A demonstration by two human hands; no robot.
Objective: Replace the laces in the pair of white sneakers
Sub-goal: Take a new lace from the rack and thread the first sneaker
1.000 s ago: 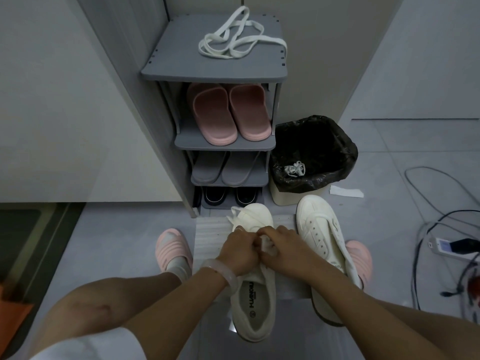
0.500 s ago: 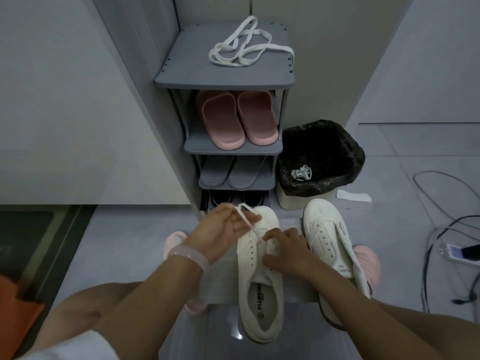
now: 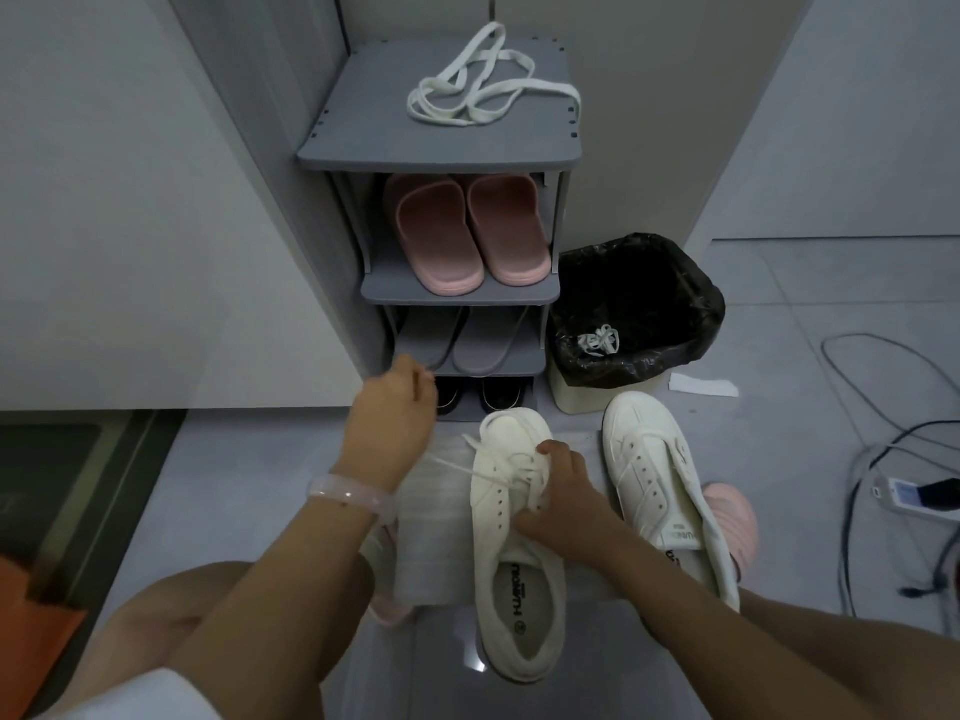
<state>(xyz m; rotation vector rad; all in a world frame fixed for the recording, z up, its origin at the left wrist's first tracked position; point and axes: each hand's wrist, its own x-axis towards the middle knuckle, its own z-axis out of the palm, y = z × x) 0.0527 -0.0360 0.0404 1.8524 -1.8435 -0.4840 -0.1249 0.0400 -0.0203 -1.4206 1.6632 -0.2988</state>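
Crouching over a pale mat (image 3: pixel 431 537) on the grey floor, the person works on the left sneaker (image 3: pixel 514 553), which lies toe away from them with its insole print facing up. Their right hand (image 3: pixel 558 496) rests on the shoe's tongue area, fingers curled around the lace (image 3: pixel 511 472) threaded through the upper eyelets. The left hand (image 3: pixel 392 407), with a translucent pink bangle (image 3: pixel 349 493) on its wrist, is raised above and to the left of the toe, fingers closed as if pinching a lace end (the strand at the fingertips is too thin and blurred to be sure of). A loose white strand trails from the eyelets out to the left across the mat. The right sneaker (image 3: pixel 662 491) sits just beside the first, tilted slightly, its eyelets unlaced. On top of the grey shoe rack (image 3: pixel 363 142) a spare white lace (image 3: pixel 483 80) lies in a loose tangle. Pink slippers (image 3: pixel 467 236) fill the shelf below it, grey ones the next. A bin lined with a black bag (image 3: pixel 675 283) stands right of the rack, a small bundled lace (image 3: pixel 600 340) inside. Cables (image 3: pixel 857 459) run across the floor at the far right
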